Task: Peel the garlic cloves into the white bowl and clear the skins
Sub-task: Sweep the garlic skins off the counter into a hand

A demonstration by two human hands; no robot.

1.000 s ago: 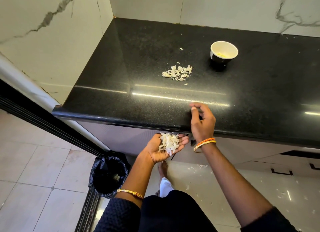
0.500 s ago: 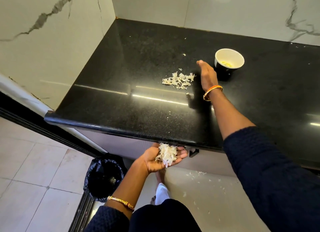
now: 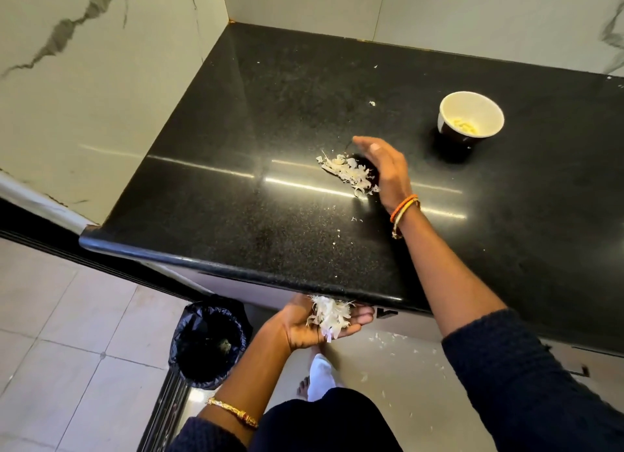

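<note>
A pile of garlic skins (image 3: 347,171) lies on the black counter (image 3: 256,194). My right hand (image 3: 385,169) stands on its edge against the pile's right side, fingers straight. Just below the counter's front edge, my left hand (image 3: 314,326) is cupped palm up and carries a heap of skins (image 3: 329,313). The white bowl (image 3: 471,117) with peeled cloves (image 3: 466,125) inside stands at the back right of the counter.
A bin lined with a black bag (image 3: 209,343) stands on the floor to the left below the counter. Loose skin bits lie on the counter and on the floor. Marble walls close the counter at the left and back.
My right hand went from the counter's front edge out to the pile and now sweeps it toward the front. The left hand stayed cupped under the edge.
</note>
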